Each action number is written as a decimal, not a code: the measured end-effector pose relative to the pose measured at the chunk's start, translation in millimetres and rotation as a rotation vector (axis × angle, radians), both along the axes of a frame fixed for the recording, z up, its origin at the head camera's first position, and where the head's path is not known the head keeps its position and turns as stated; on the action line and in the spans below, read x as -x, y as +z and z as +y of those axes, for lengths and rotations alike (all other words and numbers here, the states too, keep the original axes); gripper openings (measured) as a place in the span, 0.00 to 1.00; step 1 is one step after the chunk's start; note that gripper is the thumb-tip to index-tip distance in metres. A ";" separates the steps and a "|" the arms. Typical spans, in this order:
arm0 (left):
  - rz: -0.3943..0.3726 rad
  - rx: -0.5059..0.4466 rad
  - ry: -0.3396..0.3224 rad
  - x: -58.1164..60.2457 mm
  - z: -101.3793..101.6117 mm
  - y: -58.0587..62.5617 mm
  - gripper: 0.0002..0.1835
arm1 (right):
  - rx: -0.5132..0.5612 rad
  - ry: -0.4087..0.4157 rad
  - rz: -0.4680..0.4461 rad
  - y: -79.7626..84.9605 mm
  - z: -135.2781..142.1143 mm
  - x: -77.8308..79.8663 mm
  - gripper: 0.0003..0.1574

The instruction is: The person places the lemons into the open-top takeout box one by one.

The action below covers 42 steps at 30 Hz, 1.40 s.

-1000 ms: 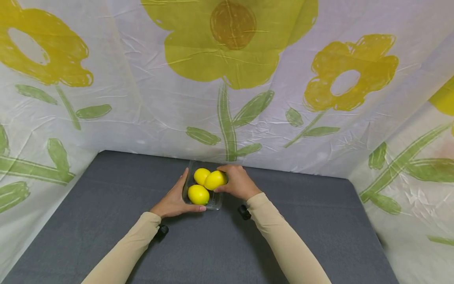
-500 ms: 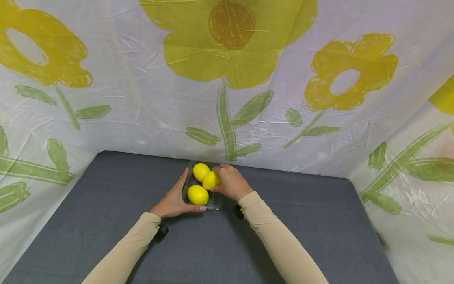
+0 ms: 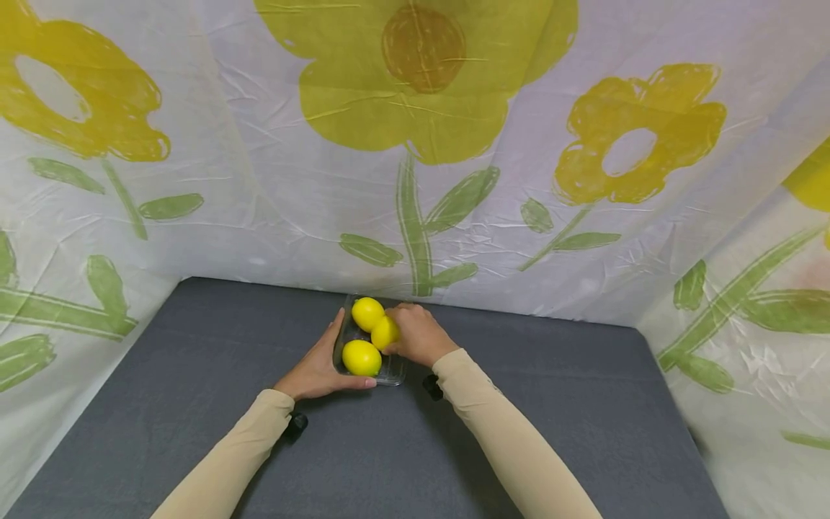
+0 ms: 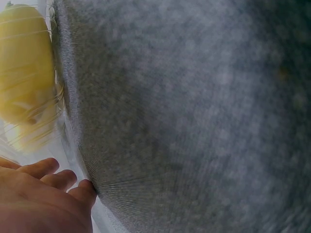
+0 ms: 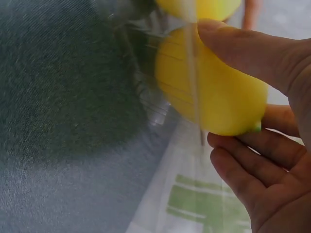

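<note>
A clear plastic container [image 3: 393, 376] stands near the table's back edge with lemons in it. My right hand [image 3: 420, 336] holds one lemon [image 3: 384, 334] at the container's right side, thumb on top and fingers beneath in the right wrist view. A second lemon [image 3: 367, 313] lies at the back left, a third lemon [image 3: 362, 358] at the front. My left hand [image 3: 316, 367] rests against the container's near left corner, its straight fingers along the left wall and its thumb across the front. In the left wrist view, its fingertips [image 4: 85, 189] touch down beside the wall.
A dark grey cloth covers the table [image 3: 551, 411]. Behind and beside it hangs a white curtain [image 3: 279, 209] printed with yellow flowers, close beyond the container. Each wrist wears a small black camera [image 3: 297, 424].
My right hand has moved slightly left and inward with its lemon, which now sits lower between the other two. The left hand has stayed in place.
</note>
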<state>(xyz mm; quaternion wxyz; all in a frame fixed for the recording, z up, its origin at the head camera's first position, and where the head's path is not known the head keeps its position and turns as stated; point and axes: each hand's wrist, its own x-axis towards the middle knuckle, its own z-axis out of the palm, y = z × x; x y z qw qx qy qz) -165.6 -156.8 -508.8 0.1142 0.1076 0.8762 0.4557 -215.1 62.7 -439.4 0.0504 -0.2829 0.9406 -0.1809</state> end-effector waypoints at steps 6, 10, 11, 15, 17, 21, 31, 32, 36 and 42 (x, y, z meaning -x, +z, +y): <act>-0.007 0.013 0.007 -0.7 0.5 1.8 0.77 | 0.102 -0.040 -0.014 1.4 6.2 -0.7 0.38; -0.007 0.019 0.008 0.1 0.2 2.3 0.77 | 0.106 -0.041 -0.026 -2.2 6.7 -0.6 0.34; -0.007 0.019 0.007 0.4 0.4 2.4 0.77 | 0.104 -0.043 -0.030 -3.2 6.7 -0.3 0.33; -0.014 0.017 0.004 1.0 1.1 2.2 0.77 | 0.098 -0.043 -0.032 -5.2 7.1 0.2 0.34; -0.014 0.014 0.000 0.8 1.1 2.1 0.78 | 0.108 -0.045 -0.034 -6.3 9.3 -0.7 0.35; -0.007 0.008 -0.002 1.3 2.0 1.0 0.78 | 0.184 -0.068 -0.029 -10.0 18.4 -5.7 0.38; 0.014 0.010 0.007 1.9 -0.5 1.7 0.77 | 0.381 -0.187 0.052 -13.8 57.4 -29.8 0.37; 0.018 0.007 0.008 1.5 -1.3 2.6 0.77 | 0.386 -0.202 0.061 -14.4 62.5 -31.9 0.37; 0.049 0.012 0.022 0.0 -7.9 7.8 0.74 | 0.367 -0.251 0.121 -17.8 84.7 -36.8 0.35; 0.162 0.119 0.044 -2.9 -26.6 18.7 0.64 | 0.296 -0.285 0.250 -18.1 119.2 -36.4 0.35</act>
